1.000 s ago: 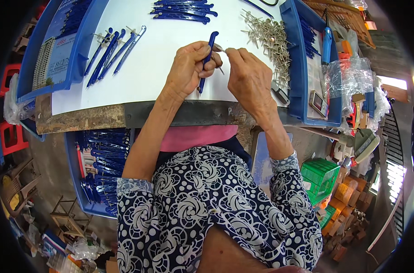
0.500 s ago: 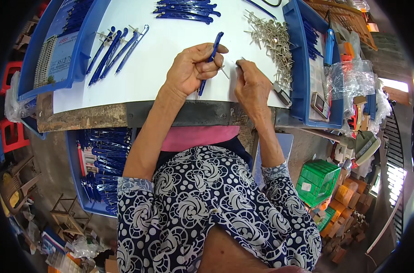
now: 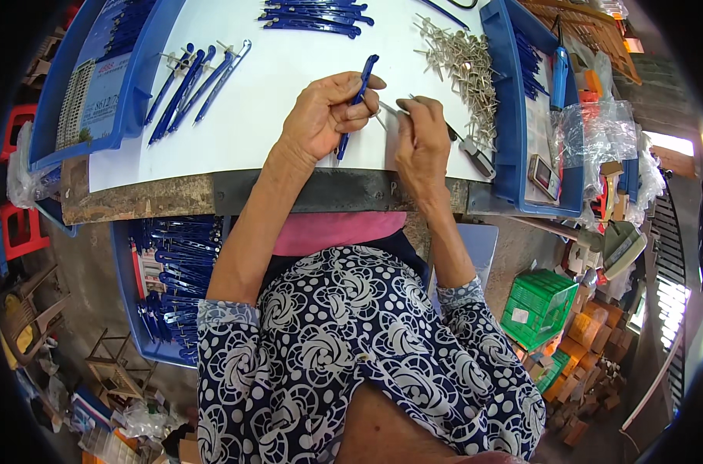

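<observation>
My left hand [image 3: 328, 112] is closed round a slim blue plastic strip [image 3: 363, 81] with a hooked top, held tilted above the white sheet. A thin metal piece juts out beside its fingers. Close by on the right, my right hand [image 3: 422, 139] has its thumb and fingers pinched together around a thin metal piece [image 3: 394, 110], whose exact shape I cannot make out. Beyond that hand lies a pile of small metal pins [image 3: 463, 73]. Several blue strips [image 3: 189, 89] with metal bits fitted lie on the left, and a stack of blue strips [image 3: 314, 17] is at the far middle.
A blue tray [image 3: 139, 100] stands at the left and another blue tray [image 3: 510, 155] at the right. Next to the right tray lies a grey-handled tool [image 3: 476, 158]. Below the table edge is a blue bin [image 3: 131, 309] of blue strips; a green crate [image 3: 538, 309] stands lower right.
My right hand has shifted slightly left, toward my left hand, and its fingers have turned a little. My left hand holds the blue strip nearly where it was.
</observation>
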The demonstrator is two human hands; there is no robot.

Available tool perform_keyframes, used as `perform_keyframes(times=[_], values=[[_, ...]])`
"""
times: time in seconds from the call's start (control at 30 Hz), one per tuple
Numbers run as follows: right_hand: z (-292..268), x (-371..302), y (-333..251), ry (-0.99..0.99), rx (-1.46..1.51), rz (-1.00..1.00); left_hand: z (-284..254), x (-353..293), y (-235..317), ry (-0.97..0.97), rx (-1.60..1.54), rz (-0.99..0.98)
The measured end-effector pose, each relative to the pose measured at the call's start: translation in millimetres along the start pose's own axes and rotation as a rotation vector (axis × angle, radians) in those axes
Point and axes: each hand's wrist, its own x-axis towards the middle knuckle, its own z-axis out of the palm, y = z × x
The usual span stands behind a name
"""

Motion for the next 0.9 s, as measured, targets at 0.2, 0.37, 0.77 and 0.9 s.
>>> perform_keyframes(times=[0.2,0.37,0.77,0.9], values=[[-18,11,-32,-0.293,0.615,0.413,-6,0,-3,-0.026,-0.002,0.001],[-14,12,-26,-0.312,0.748,0.461,-1,0,-2,0.010,0.076,0.001],[-32,17,-14,-0.448,1.253,0.656,-2,0,-2,-0.018,-0.028,-0.028],[-26,19,-17,-0.387,1.254,0.676,-3,1,-3,-0.001,0.004,-0.026]])
